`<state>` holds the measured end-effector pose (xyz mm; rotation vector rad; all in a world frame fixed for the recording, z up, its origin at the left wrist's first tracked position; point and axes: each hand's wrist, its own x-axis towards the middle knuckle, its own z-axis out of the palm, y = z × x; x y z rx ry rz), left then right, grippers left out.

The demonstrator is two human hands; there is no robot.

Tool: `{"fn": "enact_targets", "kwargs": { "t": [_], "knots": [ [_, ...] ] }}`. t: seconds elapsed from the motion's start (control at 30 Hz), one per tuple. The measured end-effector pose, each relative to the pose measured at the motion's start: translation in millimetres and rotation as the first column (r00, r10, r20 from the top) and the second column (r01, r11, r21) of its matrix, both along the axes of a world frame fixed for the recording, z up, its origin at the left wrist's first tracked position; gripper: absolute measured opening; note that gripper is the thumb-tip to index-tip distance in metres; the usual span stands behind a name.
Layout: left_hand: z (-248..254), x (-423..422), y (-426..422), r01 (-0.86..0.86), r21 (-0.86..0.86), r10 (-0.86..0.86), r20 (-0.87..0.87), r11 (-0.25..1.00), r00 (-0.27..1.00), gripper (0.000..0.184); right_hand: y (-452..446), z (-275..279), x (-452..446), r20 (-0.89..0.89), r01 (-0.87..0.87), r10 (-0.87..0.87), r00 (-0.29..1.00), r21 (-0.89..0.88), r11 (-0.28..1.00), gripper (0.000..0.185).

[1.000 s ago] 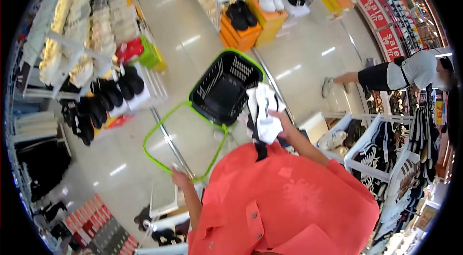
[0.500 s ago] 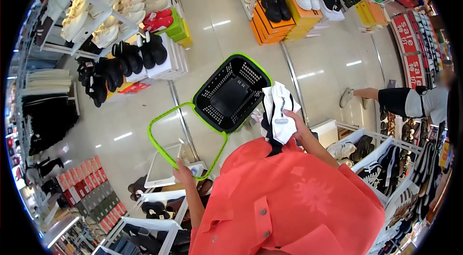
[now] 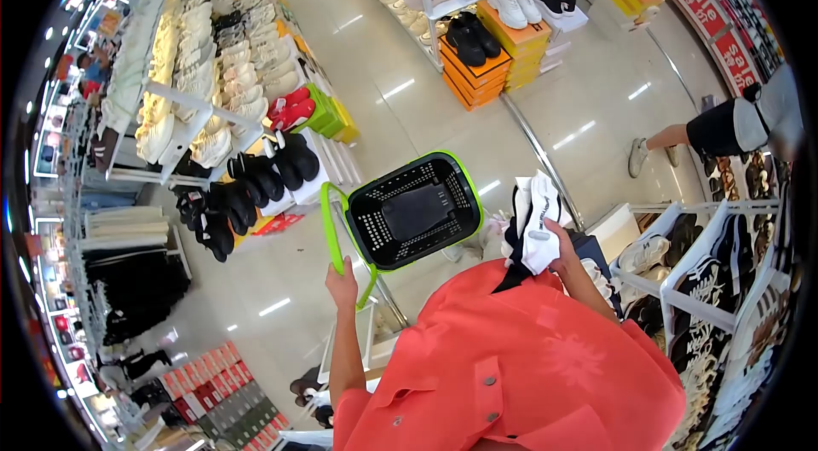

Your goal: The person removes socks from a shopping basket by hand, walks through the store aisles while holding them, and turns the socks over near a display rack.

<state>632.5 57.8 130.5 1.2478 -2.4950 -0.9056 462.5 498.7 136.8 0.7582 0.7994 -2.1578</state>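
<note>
My left hand [image 3: 342,284] is closed around the bright green handle [image 3: 333,234] of a black shopping basket [image 3: 463,198]. Nothing lies inside the basket, which has perforated walls and a green rim. Closed on a bundle of white and black socks [image 3: 540,225], my right hand [image 3: 563,248] is just right of the basket, in front of my red shirt. Dark lettering and a small grey patch show on the white sock. Some fingers of the right hand are hidden behind the bundle.
Shoe racks [image 3: 175,163] stand at left, with black shoes [image 3: 247,187] on boxes. Orange shoeboxes [image 3: 470,80] are stacked ahead. Another shoe rack [image 3: 694,297] is close on my right. A person [image 3: 724,125] in dark shorts walks at right, near red sale signs [image 3: 700,3].
The basket has turned and come nearer, and its handle has swung up closer to the rim with my left hand. The socks remain in my right hand. The view has shifted.
</note>
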Motion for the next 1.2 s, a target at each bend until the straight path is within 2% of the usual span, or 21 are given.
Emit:
{"fn": "enact_targets", "kwargs": {
  "t": [0.1, 0.13, 0.17, 0.33, 0.43, 0.5, 0.63, 0.73, 0.8, 0.87, 0.93, 1.03, 1.13, 1.2],
  "knots": [
    [-5.7, -30.3, -5.0, 0.127, 0.058, -0.128, 0.001, 0.990, 0.992, 0.031, 7.7, -3.1, 18.8, -0.010, 0.097, -0.096, 0.995, 0.042, 0.994, 0.038],
    [-15.6, -39.3, -7.7, 0.199, 0.048, -0.197, -0.051, 0.979, 0.979, 0.033, 12.6, -5.9, 24.2, -0.024, 0.123, -0.122, 0.992, 0.031, 0.992, 0.038],
    [-21.3, -50.8, -8.7, 0.243, -0.010, -0.243, -0.002, 0.970, 0.970, 0.037, 12.6, -3.5, 30.6, -0.032, 0.148, -0.147, 0.989, 0.019, 0.989, 0.039],
    [-45.8, -100.7, 0.5, 0.421, 0.059, -0.426, 0.128, 0.905, 0.896, 0.046, 8.6, 11.7, 42.0, -0.092, 0.215, -0.213, 0.973, 0.017, 0.976, 0.037],
    [-48.9, -127.0, 20.3, 0.533, 0.100, -0.542, 0.133, 0.840, 0.830, 0.047, 14.4, 6.2, 46.0, -0.144, 0.275, -0.263, 0.954, 0.067, 0.959, 0.038],
    [-66.5, -142.6, 31.5, 0.582, 0.129, -0.596, 0.165, 0.803, 0.785, 0.042, 12.1, 16.9, 45.0, -0.118, 0.298, -0.285, 0.951, 0.108, 0.948, 0.038],
    [-68.4, -168.1, 65.1, 0.676, 0.214, -0.710, 0.212, 0.705, 0.672, 0.038, 24.6, 6.5, 43.6, -0.130, 0.295, -0.283, 0.950, 0.089, 0.951, 0.039],
    [-78.4, -193.7, 89.1, 0.695, 0.183, -0.717, 0.230, 0.695, 0.658, 0.039, 22.0, 4.0, 20.9, -0.109, 0.292, -0.288, 0.951, 0.019, 0.956, 0.042],
    [-79.1, -207.2, 100.1, 0.727, 0.169, -0.735, 0.320, 0.665, 0.598, 0.039, 17.3, 12.0, 11.9, -0.041, 0.315, -0.317, 0.948, -0.037, 0.948, 0.044],
    [-81.3, -219.3, 104.5, 0.734, 0.183, -0.741, 0.351, 0.654, 0.573, 0.039, 22.1, 10.8, -1.6, 0.005, 0.344, -0.344, 0.939, 0.014, 0.939, 0.042],
    [-83.9, -220.4, 105.4, 0.757, 0.184, -0.750, 0.406, 0.627, 0.523, 0.042, 32.9, -7.9, -11.7, -0.037, 0.352, -0.351, 0.936, 0.017, 0.936, 0.036],
    [-93.3, -232.1, 101.3, 0.755, 0.224, -0.752, 0.450, 0.617, 0.481, 0.044, 37.0, -0.3, -31.8, -0.029, 0.400, -0.399, 0.916, 0.015, 0.916, 0.036],
    [-73.4, -258.8, 98.5, 0.717, 0.269, -0.726, 0.515, 0.642, 0.456, 0.046, 42.9, -0.8, -53.7, -0.055, 0.434, -0.431, 0.901, 0.073, 0.898, 0.037],
    [-91.7, -264.8, 83.6, 0.698, 0.270, -0.711, 0.519, 0.663, 0.475, 0.046, 49.4, -8.5, -64.7, -0.010, 0.417, -0.417, 0.909, 0.031, 0.908, 0.037]
  ]
}}
